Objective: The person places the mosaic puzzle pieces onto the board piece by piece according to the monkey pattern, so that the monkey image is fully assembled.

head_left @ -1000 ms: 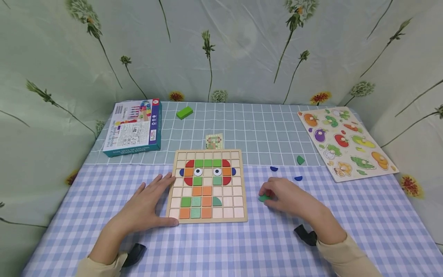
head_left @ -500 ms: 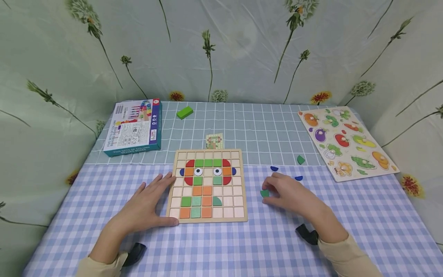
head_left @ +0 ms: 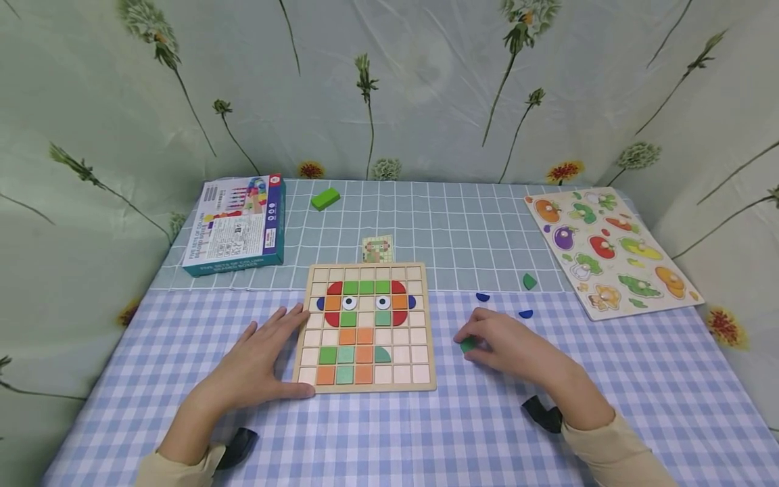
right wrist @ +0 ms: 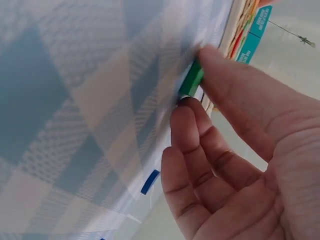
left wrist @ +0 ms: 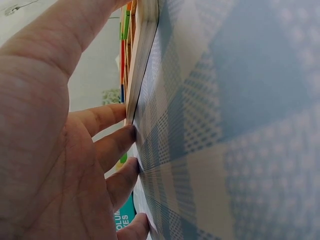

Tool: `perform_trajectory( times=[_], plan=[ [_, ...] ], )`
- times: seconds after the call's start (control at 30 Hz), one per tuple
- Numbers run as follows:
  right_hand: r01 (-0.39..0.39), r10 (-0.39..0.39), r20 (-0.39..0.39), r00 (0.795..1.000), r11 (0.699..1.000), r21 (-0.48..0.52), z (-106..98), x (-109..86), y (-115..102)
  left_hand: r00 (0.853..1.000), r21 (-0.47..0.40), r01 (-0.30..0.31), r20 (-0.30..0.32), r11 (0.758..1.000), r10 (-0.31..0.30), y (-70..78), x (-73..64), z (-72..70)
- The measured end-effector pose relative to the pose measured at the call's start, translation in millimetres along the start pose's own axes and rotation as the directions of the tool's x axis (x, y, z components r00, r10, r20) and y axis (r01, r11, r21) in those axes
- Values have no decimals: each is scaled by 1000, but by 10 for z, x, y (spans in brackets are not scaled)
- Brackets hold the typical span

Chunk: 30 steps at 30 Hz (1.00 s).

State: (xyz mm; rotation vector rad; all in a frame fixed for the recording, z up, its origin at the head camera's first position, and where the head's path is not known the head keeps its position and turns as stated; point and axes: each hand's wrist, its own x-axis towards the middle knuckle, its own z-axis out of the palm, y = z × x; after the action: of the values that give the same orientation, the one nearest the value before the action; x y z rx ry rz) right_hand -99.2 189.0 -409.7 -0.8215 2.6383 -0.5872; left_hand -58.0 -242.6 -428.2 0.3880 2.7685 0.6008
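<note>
My left hand (head_left: 258, 362) lies at the left side of a wooden grid board (head_left: 377, 389), fingers spread and fairly straight, with fingertips and thumb at the frame. Coloured tiles on the board form a figure with two eye tiles (head_left: 349, 303), and a teal quarter-circle tile (head_left: 381, 354) sits in a lower cell. To the right of the board, my right hand (head_left: 508, 345) holds a green rounded tile (right wrist: 192, 79) between thumb and fingers, low over the checked cloth. In the head view the fingers partly cover this tile.
Beyond the right hand lie two blue half-circle tiles (head_left: 483, 297) and a green quarter-circle tile (head_left: 529, 281). A small pattern card (head_left: 377, 248) is behind the board. Farther back are a green block (head_left: 325, 199), a boxed game (head_left: 234, 223) and a vegetable puzzle board (head_left: 608, 253).
The right hand's fingers have shifted about the green tile, which showed more half a second ago and is now more covered. The left hand and the board have stayed in place.
</note>
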Motion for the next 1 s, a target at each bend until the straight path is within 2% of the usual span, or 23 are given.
perform_trajectory(
  times=[0.13,0.33,0.57,0.7,0.8,1.0],
  plan=[
    [-27,27,-7,1000,1000,1,-2,-7,16,1000,1,0,-2,1000,0,1,-5,2],
    [-22,22,-21,1000,1000,-6,-1,-3,44,1000,6,1,-4,1000,-1,1,-12,1],
    [-40,32,-87,996,994,-99,19,25,2,1000,1,-4,-4,1000,4,-3,-16,-1],
    [-35,20,-119,993,991,-126,8,98,-109,1000,1,-5,-5,1000,5,-4,-18,-1],
    [3,-21,-133,991,991,-131,2,208,-231,1000,4,-8,-6,1000,8,-3,-17,-4],
    [171,-179,-127,976,983,-73,63,530,-557,1000,-4,-9,-6,1000,9,1,-18,-9]
  ],
)
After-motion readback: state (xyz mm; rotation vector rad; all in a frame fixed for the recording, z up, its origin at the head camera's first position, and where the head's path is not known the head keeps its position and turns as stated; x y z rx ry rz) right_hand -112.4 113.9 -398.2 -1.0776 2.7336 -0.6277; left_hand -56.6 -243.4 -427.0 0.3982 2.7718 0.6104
